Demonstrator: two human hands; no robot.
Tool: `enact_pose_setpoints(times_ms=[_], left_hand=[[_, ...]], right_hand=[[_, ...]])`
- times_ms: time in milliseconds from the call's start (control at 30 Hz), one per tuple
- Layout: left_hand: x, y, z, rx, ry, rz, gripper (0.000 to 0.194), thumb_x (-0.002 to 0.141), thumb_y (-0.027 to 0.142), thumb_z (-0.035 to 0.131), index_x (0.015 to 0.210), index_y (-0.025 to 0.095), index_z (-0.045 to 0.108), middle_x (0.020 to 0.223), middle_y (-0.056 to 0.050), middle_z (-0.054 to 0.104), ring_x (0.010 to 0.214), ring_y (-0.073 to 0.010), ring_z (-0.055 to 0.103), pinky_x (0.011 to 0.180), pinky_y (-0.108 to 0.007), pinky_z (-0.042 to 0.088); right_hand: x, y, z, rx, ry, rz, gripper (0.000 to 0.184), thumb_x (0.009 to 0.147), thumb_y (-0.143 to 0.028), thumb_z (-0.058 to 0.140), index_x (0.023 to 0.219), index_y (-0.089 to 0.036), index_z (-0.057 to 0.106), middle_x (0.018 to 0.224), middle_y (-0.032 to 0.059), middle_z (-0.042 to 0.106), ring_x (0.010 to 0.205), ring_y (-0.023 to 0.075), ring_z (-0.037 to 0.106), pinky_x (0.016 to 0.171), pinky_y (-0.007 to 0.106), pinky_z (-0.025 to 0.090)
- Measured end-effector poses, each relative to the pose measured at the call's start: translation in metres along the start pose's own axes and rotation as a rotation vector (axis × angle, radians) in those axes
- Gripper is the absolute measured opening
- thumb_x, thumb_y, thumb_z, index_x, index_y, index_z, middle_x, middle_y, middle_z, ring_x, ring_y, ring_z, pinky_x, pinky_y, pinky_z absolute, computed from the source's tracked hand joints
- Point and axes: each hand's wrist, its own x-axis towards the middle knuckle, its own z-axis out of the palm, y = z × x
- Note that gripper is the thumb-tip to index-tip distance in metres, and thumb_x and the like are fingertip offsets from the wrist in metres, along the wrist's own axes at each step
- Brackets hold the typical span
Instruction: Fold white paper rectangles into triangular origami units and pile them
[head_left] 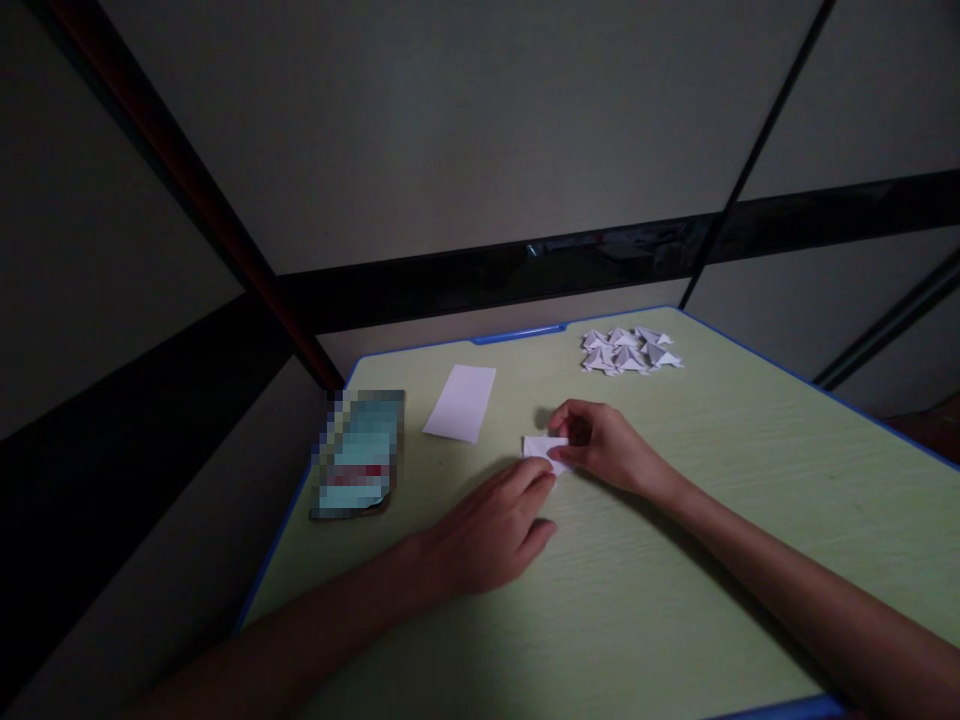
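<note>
Down at the near edge, a strip of blue trim [784, 709] showed along the table [637, 620], R of ctr, w/ both bare forearms reaching in over the green top. L hand [499, 525] came up first, palm down: fingertips pressed on the near side of the small white paper [534, 445], thumb stuck out well apart from the fingers, so no pinch there! That paper lay abt mid-table, btwn the two hands, partly hidden under them. R hand [607, 450] was on it too, at the end toward the table's R edge: thumb on the paper, index finger curled round by its far side; couldn't tell if the two were clamped on it.

Over by the L edge, a phone [358, 450] lay flat, mostly pixelated, so no detail there. Btwn it and the hands, a bit farther up, sat a plain white sheet [461, 403], flat and untouched. Then, nr the far R corner, six folded paper figures [628, 358], two rows of three, packed close! Along the far edge ran a blue bar [519, 335], and behind it all rose pale panels [487, 130] w/ a glossy black band [487, 272] across.
</note>
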Motion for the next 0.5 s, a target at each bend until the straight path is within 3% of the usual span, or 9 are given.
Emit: enact_pose_setpoints(times_ms=[100,233,500], left_hand=[[0.003,-0.005,-0.003,0.047,-0.009,0.028,0.031,0.078,0.024,0.041,0.107,0.012,0.044,0.109,-0.011,0.047,0.105,-0.0209,0.04,0.09,-0.037,0.035],[0.003,-0.009,-0.007,0.107,-0.023,0.086,0.037,0.078,0.028,0.042,0.111,0.011,0.043,0.118,-0.014,0.042,0.113,-0.0226,0.033,0.096,-0.04,0.027],[0.002,-0.026,-0.016,0.1,-0.085,0.133,0.041,0.077,0.032,0.044,0.116,0.018,0.041,0.125,-0.011,0.037,0.116,-0.0219,0.031,0.095,-0.04,0.028]], right_hand=[[0.0,0.0,0.002,0.012,0.016,-0.013,0.017,0.057,-0.011,0.059,0.072,-0.013,0.05,0.058,-0.002,0.05,0.049,0.0078,0.043,0.046,0.02,0.034],[-0.001,-0.001,0.003,-0.013,0.03,-0.022,0.012,0.06,-0.012,0.056,0.07,-0.013,0.051,0.058,-0.0009,0.052,0.05,0.0083,0.044,0.047,0.02,0.035],[-0.002,-0.003,0.003,-0.032,0.049,-0.039,0.009,0.06,-0.013,0.055,0.068,-0.013,0.051,0.056,-0.0012,0.052,0.048,0.0082,0.044,0.045,0.019,0.033]])
